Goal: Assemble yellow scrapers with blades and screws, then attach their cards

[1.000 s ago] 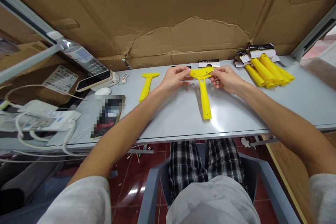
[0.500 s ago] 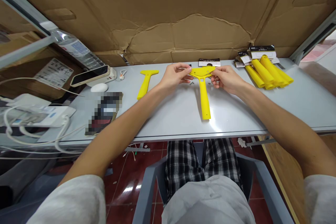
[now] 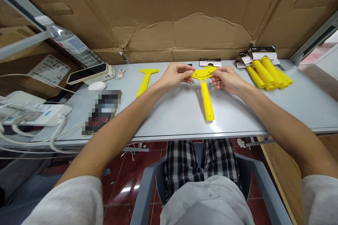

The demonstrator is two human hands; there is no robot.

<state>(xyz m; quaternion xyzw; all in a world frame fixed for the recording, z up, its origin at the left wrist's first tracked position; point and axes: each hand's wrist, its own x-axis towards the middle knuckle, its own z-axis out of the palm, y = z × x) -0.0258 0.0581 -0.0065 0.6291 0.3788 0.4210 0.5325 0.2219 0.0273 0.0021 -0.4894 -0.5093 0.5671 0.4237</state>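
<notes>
A yellow T-shaped scraper (image 3: 207, 100) is held above the white table, its handle pointing towards me. My left hand (image 3: 178, 75) pinches the left end of its wide head between thumb and fingers. At the right end of the head my right hand (image 3: 228, 79) is closed, thumb and fingertips on the yellow plastic. A yellow edge shows at an angle behind the head there; whether it is a separate part I cannot tell. Small dark bits, perhaps screws (image 3: 192, 83), lie under the head. A second yellow scraper (image 3: 145, 81) lies left of my left hand, partly behind my forearm.
Several yellow scraper handles (image 3: 270, 74) with black-and-white cards are piled at the right. Another card (image 3: 210, 62) lies behind the hands. At the left are a phone (image 3: 88, 73), a white mouse (image 3: 97, 86), a bottle (image 3: 72, 44) and a power strip (image 3: 39, 114) with cables. Cardboard (image 3: 185, 14) walls the back.
The scraper's handle end has swung slightly to the right. Both hands keep their hold on its head. The whole view has shifted a little.
</notes>
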